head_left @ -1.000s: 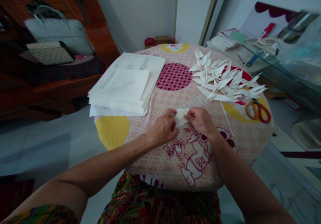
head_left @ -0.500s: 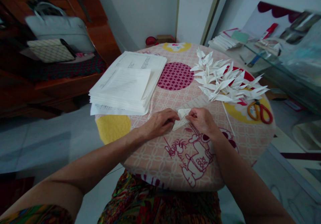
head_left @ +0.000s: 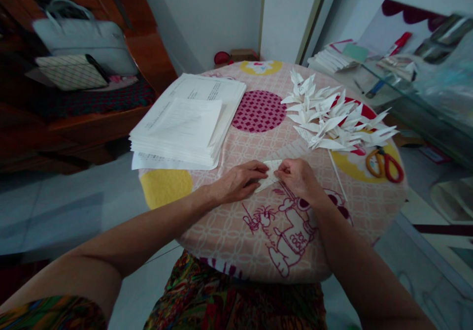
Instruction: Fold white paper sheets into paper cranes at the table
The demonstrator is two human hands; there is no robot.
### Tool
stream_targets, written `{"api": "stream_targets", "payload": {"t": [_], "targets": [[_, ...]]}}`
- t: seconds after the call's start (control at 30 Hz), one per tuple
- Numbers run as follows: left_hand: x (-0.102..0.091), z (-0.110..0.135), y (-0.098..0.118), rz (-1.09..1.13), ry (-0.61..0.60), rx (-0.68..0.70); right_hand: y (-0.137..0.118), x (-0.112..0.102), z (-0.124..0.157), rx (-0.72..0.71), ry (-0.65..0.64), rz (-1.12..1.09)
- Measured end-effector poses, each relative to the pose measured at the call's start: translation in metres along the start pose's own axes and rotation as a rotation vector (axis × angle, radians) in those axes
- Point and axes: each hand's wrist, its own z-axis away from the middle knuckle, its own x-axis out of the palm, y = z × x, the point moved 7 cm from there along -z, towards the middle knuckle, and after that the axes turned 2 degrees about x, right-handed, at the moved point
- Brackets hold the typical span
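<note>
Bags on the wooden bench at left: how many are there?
2. A grey handbag stands at the back of the bench; a cream quilted bag lies just in front of it. The dark corner may hide more.

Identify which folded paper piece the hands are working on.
The small folded piece held between the left hand and right hand; the other folded pieces lie untouched in a pile beside the scissors.

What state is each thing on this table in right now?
small paper piece: partly folded, lying on the tablecloth, pinched by both hands.
left hand: fingertips on the piece's left edge.
right hand: fingertips on its right edge.
stack of sheets: flat, unfolded, no hand on it.
folded paper shapes: folded, heaped loosely.
scissors: lying flat, apparently shut.
</note>
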Motion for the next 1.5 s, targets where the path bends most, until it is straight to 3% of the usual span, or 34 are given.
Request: {"api": "stream_targets", "payload": {"t": [1.0,1.5], "targets": [[0.005,0.0,0.01,-0.095,-0.084,0.13,0.002,0.0,-0.003,0.063,-0.003,-0.013],[0.004,-0.001,0.009,-0.051,-0.047,0.113,0.002,0.0,-0.002,0.056,0.03,0.009]]}}
